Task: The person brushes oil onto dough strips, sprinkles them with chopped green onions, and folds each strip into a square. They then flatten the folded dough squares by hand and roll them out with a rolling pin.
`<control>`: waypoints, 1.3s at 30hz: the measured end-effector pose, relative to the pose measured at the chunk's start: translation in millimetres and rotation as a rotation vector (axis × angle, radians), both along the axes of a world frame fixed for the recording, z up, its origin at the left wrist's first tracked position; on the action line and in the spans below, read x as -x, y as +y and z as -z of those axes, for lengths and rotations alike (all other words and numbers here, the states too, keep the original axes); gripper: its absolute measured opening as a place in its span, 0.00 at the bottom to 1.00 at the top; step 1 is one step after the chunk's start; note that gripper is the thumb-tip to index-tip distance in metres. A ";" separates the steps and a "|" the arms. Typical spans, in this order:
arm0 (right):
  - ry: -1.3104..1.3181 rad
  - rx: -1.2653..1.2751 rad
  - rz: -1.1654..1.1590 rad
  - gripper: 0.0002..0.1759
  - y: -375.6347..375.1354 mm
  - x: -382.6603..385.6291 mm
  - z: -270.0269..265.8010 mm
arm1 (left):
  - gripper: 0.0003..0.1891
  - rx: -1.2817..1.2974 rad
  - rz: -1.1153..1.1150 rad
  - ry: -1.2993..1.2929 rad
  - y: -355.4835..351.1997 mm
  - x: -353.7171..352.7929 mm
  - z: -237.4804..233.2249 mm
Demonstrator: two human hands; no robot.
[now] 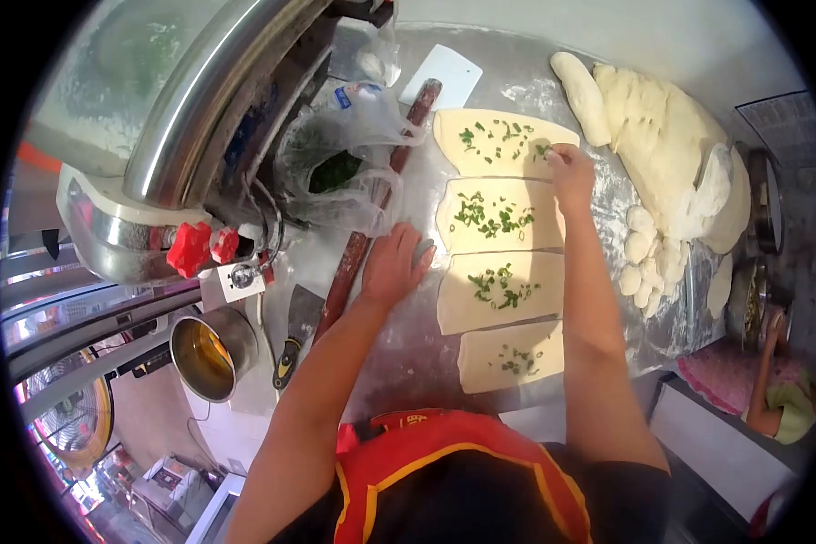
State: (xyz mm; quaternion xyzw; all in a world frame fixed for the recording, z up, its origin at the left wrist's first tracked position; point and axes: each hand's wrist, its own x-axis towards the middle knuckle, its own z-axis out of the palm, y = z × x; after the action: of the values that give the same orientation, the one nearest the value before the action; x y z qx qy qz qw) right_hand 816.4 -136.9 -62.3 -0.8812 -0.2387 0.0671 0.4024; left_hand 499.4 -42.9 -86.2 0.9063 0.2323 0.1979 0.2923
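Note:
Several flat dough sheets (500, 272) lie in a column on the metal table, each with chopped scallions (490, 216) scattered on it. My right hand (572, 179) is above the right end of the farthest sheet (453, 150), its fingers pinched together at some green scallion bits. My left hand (396, 263) rests on the table left of the sheets, fingers spread, beside a long reddish-brown rolling pin (344, 276). Beyond that hand, a clear plastic bag (358, 122) holds more chopped scallions (335, 172).
A large dough mass (653, 118) and small dough pieces (648, 258) sit at the right. On the left stand a steel machine (109, 208) and a metal pot (210, 355) of yellowish liquid. A scraper (297, 331) lies nearby. Another person's arm (771, 363) shows far right.

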 end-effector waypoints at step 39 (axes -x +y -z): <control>-0.534 0.324 -0.534 0.24 -86.0 86.6 -8.4 | 0.12 0.027 -0.033 0.003 -3.5 -3.9 2.1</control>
State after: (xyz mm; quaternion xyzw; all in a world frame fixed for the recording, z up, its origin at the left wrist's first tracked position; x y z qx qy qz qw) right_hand 729.8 -222.9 -53.9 -0.8269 -0.5413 -0.0250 0.1507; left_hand 503.3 -46.4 -88.3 0.8986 0.2504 0.1984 0.3008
